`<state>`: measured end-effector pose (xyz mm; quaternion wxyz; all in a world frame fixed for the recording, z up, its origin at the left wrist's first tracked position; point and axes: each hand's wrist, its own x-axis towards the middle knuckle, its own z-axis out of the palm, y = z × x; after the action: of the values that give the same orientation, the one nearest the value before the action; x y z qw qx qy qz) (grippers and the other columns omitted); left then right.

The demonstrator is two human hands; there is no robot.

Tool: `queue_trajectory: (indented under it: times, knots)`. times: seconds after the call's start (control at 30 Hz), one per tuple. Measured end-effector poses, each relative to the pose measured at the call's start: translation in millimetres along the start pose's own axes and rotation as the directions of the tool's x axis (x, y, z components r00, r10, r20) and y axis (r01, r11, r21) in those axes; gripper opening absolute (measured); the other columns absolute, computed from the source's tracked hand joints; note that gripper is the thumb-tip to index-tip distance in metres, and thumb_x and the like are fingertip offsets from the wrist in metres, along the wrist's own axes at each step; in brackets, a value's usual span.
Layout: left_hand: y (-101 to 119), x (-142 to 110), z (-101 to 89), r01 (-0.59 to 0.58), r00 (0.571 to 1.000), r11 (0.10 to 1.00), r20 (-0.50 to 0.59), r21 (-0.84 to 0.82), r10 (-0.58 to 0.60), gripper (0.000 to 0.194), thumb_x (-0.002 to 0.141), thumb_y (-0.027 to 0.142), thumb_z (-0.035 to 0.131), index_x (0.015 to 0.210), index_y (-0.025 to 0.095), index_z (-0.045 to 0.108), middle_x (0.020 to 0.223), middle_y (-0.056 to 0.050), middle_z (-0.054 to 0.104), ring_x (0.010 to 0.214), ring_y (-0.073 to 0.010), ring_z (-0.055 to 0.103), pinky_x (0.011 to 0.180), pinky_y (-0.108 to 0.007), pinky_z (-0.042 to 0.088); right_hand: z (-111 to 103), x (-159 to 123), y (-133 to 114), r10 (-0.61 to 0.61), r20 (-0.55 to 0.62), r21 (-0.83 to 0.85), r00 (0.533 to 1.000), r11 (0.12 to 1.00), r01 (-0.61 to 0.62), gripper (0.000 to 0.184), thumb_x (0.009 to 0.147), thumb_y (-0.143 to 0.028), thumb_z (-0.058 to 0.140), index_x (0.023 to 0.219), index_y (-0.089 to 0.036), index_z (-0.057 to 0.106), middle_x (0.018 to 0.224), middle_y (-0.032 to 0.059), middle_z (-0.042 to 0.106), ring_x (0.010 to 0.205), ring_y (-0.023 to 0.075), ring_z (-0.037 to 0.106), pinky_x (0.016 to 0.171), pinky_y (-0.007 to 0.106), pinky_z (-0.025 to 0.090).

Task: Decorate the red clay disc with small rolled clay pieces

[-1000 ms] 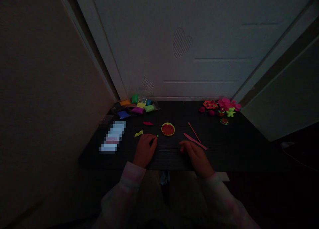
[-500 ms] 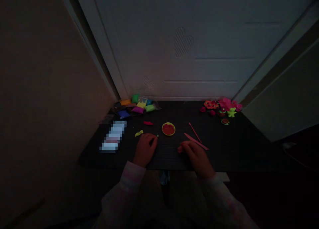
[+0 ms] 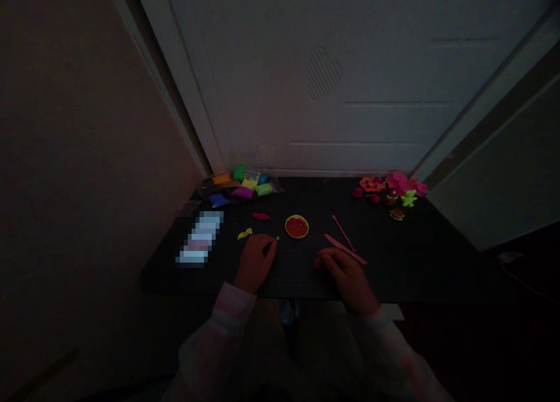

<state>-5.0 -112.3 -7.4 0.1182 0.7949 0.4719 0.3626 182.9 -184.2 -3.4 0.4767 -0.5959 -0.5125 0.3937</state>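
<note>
My left hand [image 3: 257, 261] rests at the front of the dark table, thumb and forefinger pinched together. A tiny green clay ball [image 3: 277, 238] shows at their tips. My right hand [image 3: 347, 276] is closed, with its fingers curled inward; what they hold, if anything, is hidden. Just behind it lie a flat pink modelling knife [image 3: 345, 249] and a thin pink tool [image 3: 343, 233]. Between and beyond the hands sits a small round yellow-rimmed clay piece [image 3: 297, 227] with a red filling and small bits on top. A yellow clay strip [image 3: 245, 234] lies beside my left hand.
A red clay piece [image 3: 261, 216] lies behind the yellow strip. Coloured clay packets [image 3: 243, 192] are heaped at the back left, near a blurred-out bright rectangle [image 3: 200, 238]. Clay flowers [image 3: 400, 183] and a yellow-green bear figure [image 3: 408, 198] stand back right. A white door [image 3: 262, 98] borders the table.
The fingers of my right hand have shifted slightly and curled in more. My left hand stays pinched in its place. The whole view has moved a little.
</note>
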Motion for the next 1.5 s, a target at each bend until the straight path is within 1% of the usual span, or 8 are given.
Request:
queue_trajectory:
  times: [0.23, 0.57, 0.77, 1.0, 1.1, 1.17, 1.3, 1.5]
  knots:
    - [0.3, 0.1, -0.5, 0.007, 1.0, 1.0, 0.006, 0.001, -0.007, 0.012, 0.077, 0.017, 0.048, 0.074, 0.016, 0.059, 0.078, -0.005, 0.063, 0.078, -0.0173, 0.056, 0.073, -0.033, 0.046, 0.4, -0.7, 2.4, 0.021, -0.012, 0.001, 1.0, 1.0, -0.021, 0.021, 0.069, -0.04, 0.057, 0.071, -0.019, 0.055, 0.066, -0.0013, 0.058, 0.063, 0.0138, 0.053, 0.059, 0.027, 0.04]
    - [-1.2, -0.5, 0.3, 0.0, 1.0, 1.0, -0.005, -0.005, -0.001, 0.011, 0.078, 0.018, 0.048, 0.074, 0.017, 0.058, 0.078, -0.004, 0.062, 0.077, -0.0167, 0.056, 0.072, -0.032, 0.046, 0.0, -0.2, 0.2, 0.019, 0.0, -0.012, 1.0, 1.0, -0.019, 0.023, 0.071, -0.041, 0.053, 0.068, -0.019, 0.056, 0.064, -0.0003, 0.059, 0.064, 0.0149, 0.054, 0.061, 0.028, 0.041]
    - [-0.9, -0.3, 0.5, 0.005, 1.0, 1.0, -0.009, -0.004, -0.005, 0.012, 0.078, 0.019, 0.048, 0.074, 0.017, 0.059, 0.077, -0.005, 0.062, 0.077, -0.0171, 0.056, 0.072, -0.033, 0.046, 0.8, 1.1, 8.0, -0.006, -0.026, -0.045, 1.0, 0.999, 0.005, 0.022, 0.064, -0.038, 0.062, 0.067, -0.02, 0.053, 0.065, -0.0017, 0.056, 0.063, 0.0142, 0.053, 0.058, 0.027, 0.042]
    - [-0.2, 0.0, -0.8, 0.003, 1.0, 1.0, -0.001, 0.0, -0.003, 0.012, 0.078, 0.018, 0.048, 0.073, 0.016, 0.059, 0.077, -0.005, 0.062, 0.077, -0.0171, 0.056, 0.071, -0.032, 0.046, 0.4, -0.1, 3.0, -0.07, 0.004, -0.155, 0.998, 0.985, 0.07, 0.026, 0.079, -0.04, 0.043, 0.084, -0.02, 0.058, 0.077, 0.0021, 0.063, 0.075, 0.0155, 0.057, 0.067, 0.028, 0.044]
    - [-0.6, 0.0, -0.7, 0.003, 1.0, 1.0, -0.001, 0.004, -0.003, 0.012, 0.077, 0.018, 0.048, 0.074, 0.016, 0.059, 0.077, -0.005, 0.063, 0.076, -0.0171, 0.056, 0.071, -0.032, 0.046, 3.0, -0.2, -0.2, -0.113, 0.02, -0.258, 0.993, 0.959, 0.114, 0.03, 0.082, -0.039, 0.037, 0.073, -0.019, 0.057, 0.07, 0.0015, 0.061, 0.068, 0.014, 0.056, 0.063, 0.026, 0.043]
    - [-1.1, -0.1, -0.1, 0.005, 1.0, 1.0, -0.002, 0.006, -0.005, 0.012, 0.078, 0.018, 0.048, 0.074, 0.016, 0.059, 0.077, -0.005, 0.062, 0.076, -0.017, 0.056, 0.071, -0.032, 0.047, 6.8, 0.5, -0.4, -0.147, 0.039, -0.33, 0.988, 0.932, 0.152, 0.025, 0.08, -0.038, 0.043, 0.07, -0.019, 0.057, 0.069, 0.0011, 0.059, 0.065, 0.0137, 0.054, 0.06, 0.026, 0.042]
    - [-1.1, -0.4, 0.8, 0.001, 1.0, 1.0, 0.012, 0.004, -0.001, 0.012, 0.078, 0.019, 0.047, 0.075, 0.017, 0.058, 0.077, -0.004, 0.062, 0.077, -0.0166, 0.056, 0.07, -0.032, 0.047, 15.7, 3.1, 2.7, -0.223, 0.086, -0.465, 0.971, 0.853, 0.237, 0.012, 0.075, -0.03, 0.052, 0.076, -0.019, 0.059, 0.077, 0.0037, 0.059, 0.074, 0.0172, 0.054, 0.069, 0.032, 0.042]
    - [0.8, -1.0, -0.6, -0.011, 0.998, 1.0, 0.062, -0.028, 0.013, 0.012, 0.079, 0.02, 0.046, 0.078, 0.018, 0.058, 0.08, -0.004, 0.06, 0.08, -0.0175, 0.054, 0.074, -0.033, 0.045, 16.1, -0.2, 9.3, -0.246, 0.121, -0.618, 0.962, 0.74, 0.267, 0.024, 0.078, -0.033, 0.049, 0.096, -0.02, 0.06, 0.089, 0.0085, 0.059, 0.085, 0.0222, 0.052, 0.075, 0.04, 0.042]
